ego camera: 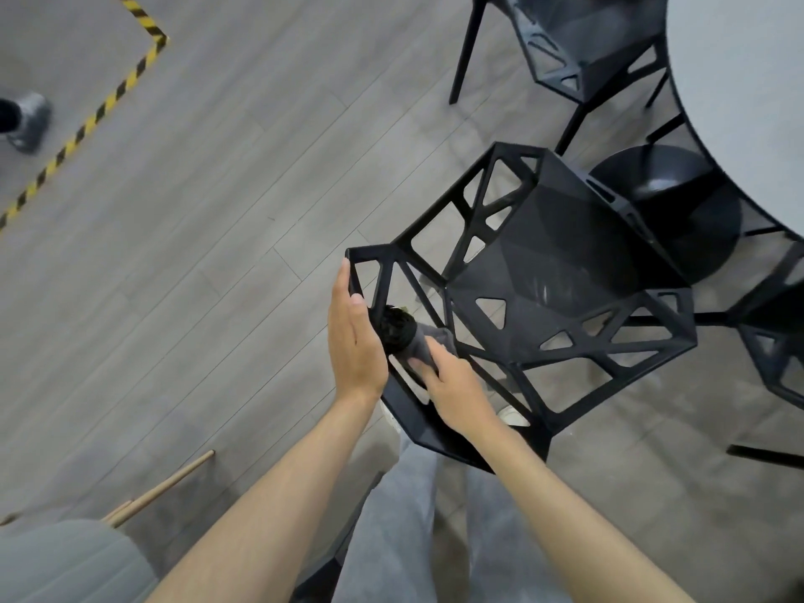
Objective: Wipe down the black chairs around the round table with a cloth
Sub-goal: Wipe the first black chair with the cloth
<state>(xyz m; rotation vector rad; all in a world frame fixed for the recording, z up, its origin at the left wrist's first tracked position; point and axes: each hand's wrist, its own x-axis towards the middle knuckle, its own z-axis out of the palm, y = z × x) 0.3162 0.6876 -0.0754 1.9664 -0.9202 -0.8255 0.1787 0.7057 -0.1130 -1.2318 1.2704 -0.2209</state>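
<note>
**Right hand wiping chair backrest, left hand bracing the frame**

Left hand: fingers straight and together, palm flat against the outer edge of the backrest of the black geometric lattice plastic chair. Not curled round anything, just pressing on the frame.

Right hand: fingers curled over a grey cloth, holding it against the inner lattice struts of the backrest. Cloth is bunched between the fingers and the frame, just beside the left palm. A dark round thing shows through the lattice next to the cloth; too blurred to identify, possibly a shoe toe on the floor below.

Chair is on the grey wood-plank floor, seat facing the round light-grey worktop at right, near its black pedestal base. Second black lattice chair is at top, tucked near the worktop rim. Part of a third black chair is at the right edge.

Elsewhere: yellow-black striped hazard tape on the floor top left, light wooden stick bottom left, grey trousers of the person at bottom centre.
</note>
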